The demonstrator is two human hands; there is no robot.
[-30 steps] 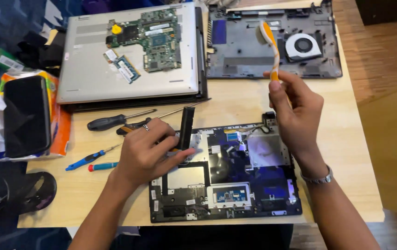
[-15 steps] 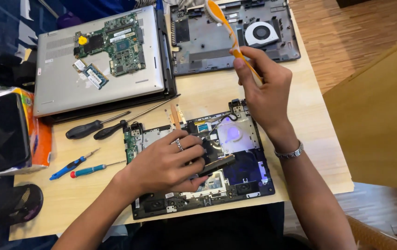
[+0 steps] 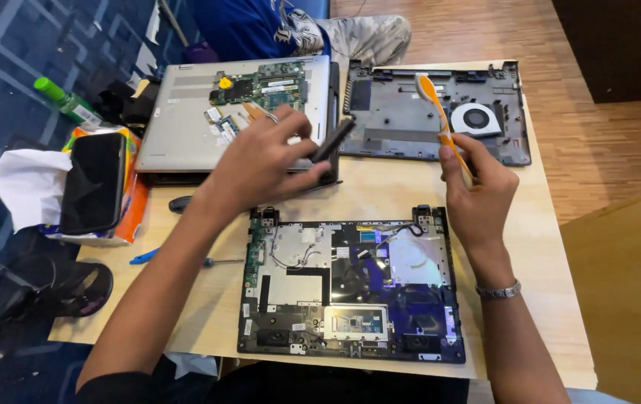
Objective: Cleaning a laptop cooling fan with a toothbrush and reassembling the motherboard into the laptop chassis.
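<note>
Left hand (image 3: 261, 161) has lifted a slim black bar (image 3: 333, 141), fingers pinching it, from the stripped laptop base (image 3: 350, 292) toward the silver laptop (image 3: 186, 127); previously it rested on that base. Right hand (image 3: 477, 191) grips an orange brush (image 3: 440, 120). Disassembly appears well advanced.

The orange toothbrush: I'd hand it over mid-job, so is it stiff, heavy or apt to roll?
The orange toothbrush, upright in the right hand, shows no sag, so probably stiff. It looks slim, so likely light. Laid flat, it might roll.
</note>
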